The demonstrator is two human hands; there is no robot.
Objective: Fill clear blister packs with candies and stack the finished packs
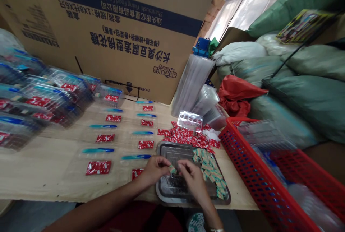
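My left hand (153, 170) and my right hand (192, 179) meet over a metal tray (172, 189) at the table's near edge. Both pinch one small green-and-tan packet (172, 169) between their fingertips. More of these small packets (211, 171) lie heaped along the tray's right side. Beyond the tray is a pile of red sachets (188, 137) with a clear blister shell (190, 120) lying on top. Open clear shells, each holding a blue toothbrush (97, 150) and a red sachet (98, 167), are laid out in two columns on the table to the left.
Filled clear packs (40, 99) are stacked at the far left. A big cardboard box (113, 31) stands behind the table. Stacked empty shells (192, 81) lean beside it. A red plastic basket (269, 189) sits on the right, with bulging sacks (304, 95) behind.
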